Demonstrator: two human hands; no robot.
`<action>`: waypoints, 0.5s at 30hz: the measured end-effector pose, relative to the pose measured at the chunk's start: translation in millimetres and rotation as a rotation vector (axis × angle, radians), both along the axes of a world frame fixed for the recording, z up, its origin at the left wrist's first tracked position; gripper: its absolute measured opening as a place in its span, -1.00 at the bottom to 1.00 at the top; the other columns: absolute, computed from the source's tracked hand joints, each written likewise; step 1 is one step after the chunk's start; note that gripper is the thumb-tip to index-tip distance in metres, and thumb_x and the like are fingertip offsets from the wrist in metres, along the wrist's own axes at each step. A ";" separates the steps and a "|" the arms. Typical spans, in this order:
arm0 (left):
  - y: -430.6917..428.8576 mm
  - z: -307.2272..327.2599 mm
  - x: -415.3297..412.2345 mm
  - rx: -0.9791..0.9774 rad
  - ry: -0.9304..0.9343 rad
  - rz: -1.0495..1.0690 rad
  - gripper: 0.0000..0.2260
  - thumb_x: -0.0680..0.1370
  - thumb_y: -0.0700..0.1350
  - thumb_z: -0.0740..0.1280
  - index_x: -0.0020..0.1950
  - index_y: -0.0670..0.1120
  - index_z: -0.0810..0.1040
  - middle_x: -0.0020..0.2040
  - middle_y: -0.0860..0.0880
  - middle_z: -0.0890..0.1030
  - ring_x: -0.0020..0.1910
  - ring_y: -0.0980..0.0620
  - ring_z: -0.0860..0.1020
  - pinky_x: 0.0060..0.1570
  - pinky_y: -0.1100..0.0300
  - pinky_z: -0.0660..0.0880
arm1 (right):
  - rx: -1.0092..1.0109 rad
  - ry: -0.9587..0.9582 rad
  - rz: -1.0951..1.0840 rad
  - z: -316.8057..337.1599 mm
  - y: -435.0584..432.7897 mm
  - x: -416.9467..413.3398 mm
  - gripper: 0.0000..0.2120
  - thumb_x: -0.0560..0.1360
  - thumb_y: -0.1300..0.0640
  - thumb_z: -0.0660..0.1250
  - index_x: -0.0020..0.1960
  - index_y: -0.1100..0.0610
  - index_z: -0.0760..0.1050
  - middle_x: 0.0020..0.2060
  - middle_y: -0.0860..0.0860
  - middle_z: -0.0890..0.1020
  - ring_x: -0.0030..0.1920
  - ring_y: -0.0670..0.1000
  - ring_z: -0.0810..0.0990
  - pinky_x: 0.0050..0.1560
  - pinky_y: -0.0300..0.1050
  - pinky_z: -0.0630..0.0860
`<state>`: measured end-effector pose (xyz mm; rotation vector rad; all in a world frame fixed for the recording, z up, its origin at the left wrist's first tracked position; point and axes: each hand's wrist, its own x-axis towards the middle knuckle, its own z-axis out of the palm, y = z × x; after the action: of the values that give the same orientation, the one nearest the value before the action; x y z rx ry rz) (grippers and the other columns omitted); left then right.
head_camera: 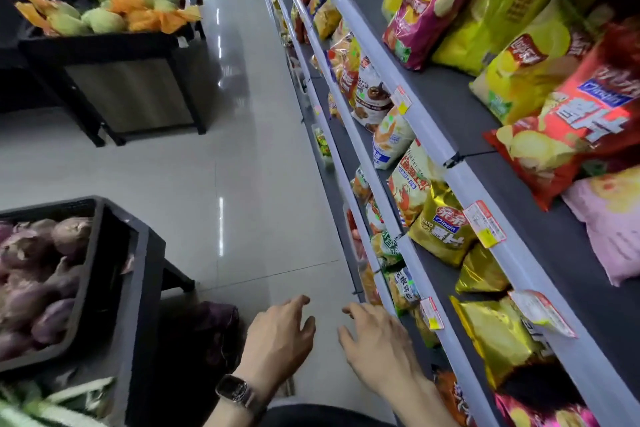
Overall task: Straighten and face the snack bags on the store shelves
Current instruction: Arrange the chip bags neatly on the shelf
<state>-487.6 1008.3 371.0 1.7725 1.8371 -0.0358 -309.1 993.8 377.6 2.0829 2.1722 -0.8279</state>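
glossy pale tiled floor (242,149) between dark produce bins (114,87), reflecting ceiling lights.

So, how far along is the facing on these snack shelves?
Looks done: little; only the magenta crisp bag stands front out. In hand: nothing, the left hand and right hand hover open beside the lower shelf rail. Left: the big red crisp bag lies tilted, and the gold foil bags slump askew.

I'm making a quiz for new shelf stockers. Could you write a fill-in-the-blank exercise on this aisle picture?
1. The wristwatch is on the person's ____ wrist.
2. The left hand and right hand both hold ____.
3. The gold chip bag sits one level ____ the red chip bag.
Missing words: left; nothing; below.
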 end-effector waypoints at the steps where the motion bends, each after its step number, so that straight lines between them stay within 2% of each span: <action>1: 13.8 2.5 -7.0 -0.003 -0.007 -0.004 -0.60 0.65 0.14 0.18 0.49 0.17 0.43 0.32 0.11 0.65 0.30 -0.05 0.60 0.25 0.06 0.52 | 0.002 0.006 -0.020 1.3 14.3 -6.7 -0.58 0.66 -0.16 0.12 0.47 -0.08 0.39 0.35 -0.11 0.54 0.34 -0.03 0.49 0.33 -0.06 0.41; 10: 118.1 14.4 -67.1 0.021 -0.002 -0.062 -0.61 0.67 0.14 0.17 0.51 0.19 0.41 0.34 0.15 0.63 0.30 -0.03 0.59 0.23 0.08 0.50 | 0.060 -0.015 -0.128 10.8 133.2 -53.0 -0.62 0.67 -0.11 0.14 0.43 -0.04 0.44 0.31 -0.08 0.57 0.29 -0.01 0.53 0.26 -0.08 0.44; 15: 166.8 16.5 -74.6 -0.005 0.004 -0.087 -0.62 0.67 0.13 0.18 0.51 0.19 0.42 0.29 0.15 0.63 0.29 0.01 0.58 0.20 0.12 0.48 | 0.094 -0.011 -0.196 14.2 177.9 -56.2 -0.62 0.66 -0.10 0.16 0.43 -0.04 0.45 0.29 -0.09 0.60 0.26 -0.01 0.55 0.24 -0.08 0.46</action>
<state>-562.2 1175.0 387.5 1.8497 1.7596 -0.0771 -365.4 1171.8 391.8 2.3692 2.0646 -0.7384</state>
